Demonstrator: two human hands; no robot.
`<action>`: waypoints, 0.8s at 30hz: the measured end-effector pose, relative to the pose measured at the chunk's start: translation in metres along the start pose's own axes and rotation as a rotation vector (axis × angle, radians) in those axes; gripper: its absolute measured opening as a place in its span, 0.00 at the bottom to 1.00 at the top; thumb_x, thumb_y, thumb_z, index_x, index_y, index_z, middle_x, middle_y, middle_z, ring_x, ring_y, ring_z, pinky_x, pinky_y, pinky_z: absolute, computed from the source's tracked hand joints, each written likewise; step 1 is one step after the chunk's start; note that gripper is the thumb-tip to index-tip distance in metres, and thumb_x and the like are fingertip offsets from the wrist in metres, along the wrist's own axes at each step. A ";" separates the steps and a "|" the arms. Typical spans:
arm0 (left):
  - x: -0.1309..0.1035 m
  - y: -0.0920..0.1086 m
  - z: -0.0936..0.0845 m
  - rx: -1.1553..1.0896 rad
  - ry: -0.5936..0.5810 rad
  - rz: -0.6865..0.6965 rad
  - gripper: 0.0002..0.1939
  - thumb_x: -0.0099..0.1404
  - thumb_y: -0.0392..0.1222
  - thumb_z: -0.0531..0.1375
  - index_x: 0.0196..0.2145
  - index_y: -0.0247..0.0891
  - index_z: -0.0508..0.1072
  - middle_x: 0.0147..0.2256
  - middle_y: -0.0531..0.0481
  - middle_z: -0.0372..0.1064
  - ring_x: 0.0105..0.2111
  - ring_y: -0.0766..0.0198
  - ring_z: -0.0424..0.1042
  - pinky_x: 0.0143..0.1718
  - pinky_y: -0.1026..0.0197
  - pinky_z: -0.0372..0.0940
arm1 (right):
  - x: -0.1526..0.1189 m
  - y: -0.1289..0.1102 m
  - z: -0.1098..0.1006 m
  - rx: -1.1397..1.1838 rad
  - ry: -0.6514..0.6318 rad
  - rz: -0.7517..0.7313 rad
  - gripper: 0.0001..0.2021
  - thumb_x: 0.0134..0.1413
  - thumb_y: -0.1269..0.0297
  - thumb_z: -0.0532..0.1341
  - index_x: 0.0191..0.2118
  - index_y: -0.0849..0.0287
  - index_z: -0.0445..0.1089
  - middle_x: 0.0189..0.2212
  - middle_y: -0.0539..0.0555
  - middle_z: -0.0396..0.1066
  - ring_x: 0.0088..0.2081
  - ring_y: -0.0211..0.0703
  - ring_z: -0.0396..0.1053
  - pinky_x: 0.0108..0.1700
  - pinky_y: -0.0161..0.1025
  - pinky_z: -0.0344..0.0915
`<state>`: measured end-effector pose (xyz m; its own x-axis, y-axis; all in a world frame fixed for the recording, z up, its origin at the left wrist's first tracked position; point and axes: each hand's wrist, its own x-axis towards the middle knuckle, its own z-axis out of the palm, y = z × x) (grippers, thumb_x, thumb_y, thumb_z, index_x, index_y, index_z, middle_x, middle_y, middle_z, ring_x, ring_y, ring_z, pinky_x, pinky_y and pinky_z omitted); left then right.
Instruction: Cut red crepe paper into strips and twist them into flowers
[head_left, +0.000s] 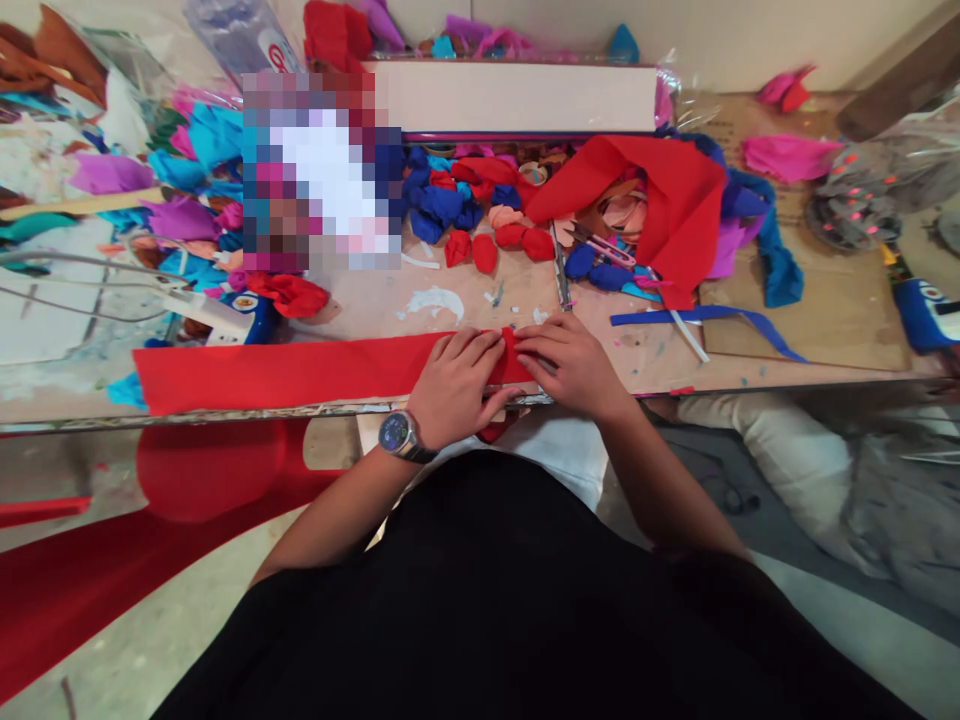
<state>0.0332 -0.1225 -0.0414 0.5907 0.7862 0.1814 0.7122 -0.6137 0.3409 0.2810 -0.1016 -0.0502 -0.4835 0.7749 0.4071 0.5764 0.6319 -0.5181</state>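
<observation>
Here my left hand (pixel 455 385) and right hand (pixel 571 365) pinch the red strip's (pixel 285 372) 3 o'clock end; soft, light, grip edges.

A single head-worn camera looks steeply down from close above the paint-flecked wooden worktable (pixel 450 300), facing forward across it towards the pale wall (pixel 750 35) beyond its far edge.

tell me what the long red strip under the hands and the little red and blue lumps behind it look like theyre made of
Red strip: likely felt or thin fabric, matte, lying flat with no sheen; the left hand and right hand fold its end. Red and blue lumps: apparently the same matte cloth, bunched into soft creased rounds. Table: looks like bare board, paint-flecked.
</observation>
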 end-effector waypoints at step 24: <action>-0.001 0.003 -0.003 0.025 0.017 0.016 0.32 0.81 0.62 0.56 0.70 0.38 0.75 0.73 0.40 0.70 0.71 0.36 0.66 0.69 0.34 0.61 | 0.000 -0.001 0.000 -0.072 -0.064 -0.002 0.14 0.74 0.64 0.63 0.58 0.53 0.82 0.58 0.58 0.83 0.56 0.58 0.76 0.64 0.63 0.72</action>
<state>0.0336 -0.1245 -0.0379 0.5952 0.7776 0.2025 0.7124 -0.6273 0.3147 0.2810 -0.1022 -0.0495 -0.5244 0.7723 0.3584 0.6200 0.6349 -0.4609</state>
